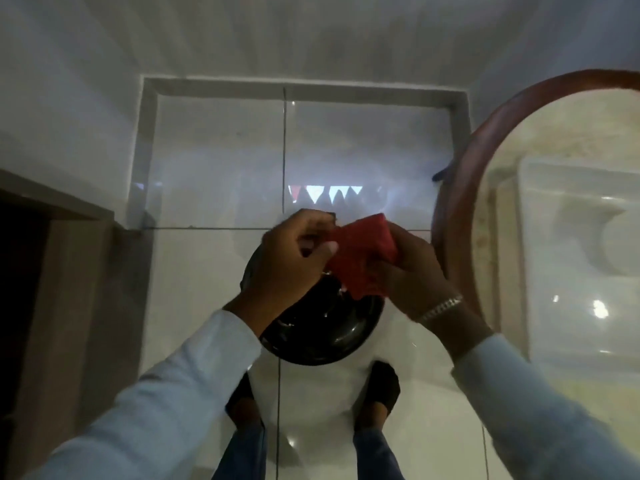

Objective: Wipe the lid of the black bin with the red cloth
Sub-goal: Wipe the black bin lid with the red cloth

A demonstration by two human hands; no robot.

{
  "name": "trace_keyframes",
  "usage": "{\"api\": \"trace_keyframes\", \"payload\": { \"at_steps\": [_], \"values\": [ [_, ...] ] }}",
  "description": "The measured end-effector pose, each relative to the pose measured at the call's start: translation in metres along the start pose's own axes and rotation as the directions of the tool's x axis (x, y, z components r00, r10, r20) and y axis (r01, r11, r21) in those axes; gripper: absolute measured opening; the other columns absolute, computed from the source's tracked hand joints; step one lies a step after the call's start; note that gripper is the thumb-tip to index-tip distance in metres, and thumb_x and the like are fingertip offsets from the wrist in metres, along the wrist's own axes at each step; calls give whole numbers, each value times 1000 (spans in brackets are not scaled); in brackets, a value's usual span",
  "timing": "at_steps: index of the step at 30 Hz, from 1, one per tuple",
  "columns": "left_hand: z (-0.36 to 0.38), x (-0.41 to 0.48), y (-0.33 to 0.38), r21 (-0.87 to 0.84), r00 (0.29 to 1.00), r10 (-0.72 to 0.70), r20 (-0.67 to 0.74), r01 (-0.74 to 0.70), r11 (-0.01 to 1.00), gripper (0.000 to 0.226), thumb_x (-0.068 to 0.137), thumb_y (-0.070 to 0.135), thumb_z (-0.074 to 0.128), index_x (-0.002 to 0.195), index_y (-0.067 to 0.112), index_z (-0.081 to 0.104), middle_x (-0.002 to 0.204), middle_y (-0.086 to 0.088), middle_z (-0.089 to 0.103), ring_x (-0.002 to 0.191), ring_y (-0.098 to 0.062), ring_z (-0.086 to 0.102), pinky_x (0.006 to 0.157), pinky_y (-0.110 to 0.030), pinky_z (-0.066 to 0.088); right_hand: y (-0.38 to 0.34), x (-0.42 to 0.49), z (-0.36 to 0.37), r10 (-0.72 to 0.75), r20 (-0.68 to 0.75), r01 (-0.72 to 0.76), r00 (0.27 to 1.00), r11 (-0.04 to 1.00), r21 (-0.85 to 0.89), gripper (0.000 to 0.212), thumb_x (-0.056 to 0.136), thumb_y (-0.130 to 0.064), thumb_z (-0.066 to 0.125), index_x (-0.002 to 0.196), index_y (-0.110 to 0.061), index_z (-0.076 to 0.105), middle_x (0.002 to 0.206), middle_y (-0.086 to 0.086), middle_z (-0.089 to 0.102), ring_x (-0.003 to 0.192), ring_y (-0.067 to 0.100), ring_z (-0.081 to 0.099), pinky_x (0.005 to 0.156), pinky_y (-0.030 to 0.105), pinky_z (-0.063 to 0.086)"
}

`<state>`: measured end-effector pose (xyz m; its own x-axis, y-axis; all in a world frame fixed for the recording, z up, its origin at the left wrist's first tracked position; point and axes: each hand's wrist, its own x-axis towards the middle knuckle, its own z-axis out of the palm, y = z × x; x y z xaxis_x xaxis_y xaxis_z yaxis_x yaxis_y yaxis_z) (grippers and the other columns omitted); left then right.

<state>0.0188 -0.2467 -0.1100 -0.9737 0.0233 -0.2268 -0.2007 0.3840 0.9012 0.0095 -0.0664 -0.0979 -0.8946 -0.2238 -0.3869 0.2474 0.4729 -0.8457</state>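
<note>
The black bin [322,337] stands on the white floor tiles just in front of my feet, its glossy round lid partly hidden by my hands. Above it I hold the red cloth [363,258], folded into a thick pad. My left hand [294,258] pinches the cloth's left edge between thumb and fingers. My right hand [412,278], with a silver bracelet at the wrist, grips the cloth's right side from underneath. The cloth hangs over the lid's far right part; whether it touches the lid I cannot tell.
A round counter with a red-brown rim [460,188] and a white basin [581,244] fills the right side, close to my right arm. A dark doorway with a grey frame [69,237] is at the left. Glossy white tiles [214,161] lie beyond the bin.
</note>
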Motion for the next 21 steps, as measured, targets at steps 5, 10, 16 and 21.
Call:
{"api": "trace_keyframes", "payload": {
  "at_steps": [5,10,16,21],
  "values": [
    [-27,-13,-122,323,961,-145,236,64,944,118,70,51,78,154,32,-3,163,5,-10,150,-18,-4,118,-41,13,59,38,56,-211,-197,135,958,930,-341,35,90,-16,65,124,-18,58,109,8,72,96,19,67,87,30,52],
    [-32,-20,-200,555,882,-75,465,-224,801,150,54,73,75,145,22,-33,155,5,-39,142,-10,-36,112,-26,-22,124,37,91,-263,35,243,964,819,-521,60,85,-21,64,140,-17,41,151,19,40,141,40,35,114,62,31],
    [-24,-2,-223,572,867,25,497,-349,742,152,48,86,64,148,17,-28,157,0,-36,145,-14,-31,114,-24,-23,141,35,112,-183,-21,137,983,806,-575,86,79,-73,44,149,-32,16,164,6,14,151,28,9,121,59,14],
    [-25,1,-231,548,862,78,501,-386,742,153,46,88,63,150,13,-21,162,-3,-26,148,-17,-23,119,-38,-7,135,38,147,-201,-129,64,971,737,-672,81,85,-72,33,151,-30,14,164,7,14,151,31,9,122,55,5]
  ]
}}
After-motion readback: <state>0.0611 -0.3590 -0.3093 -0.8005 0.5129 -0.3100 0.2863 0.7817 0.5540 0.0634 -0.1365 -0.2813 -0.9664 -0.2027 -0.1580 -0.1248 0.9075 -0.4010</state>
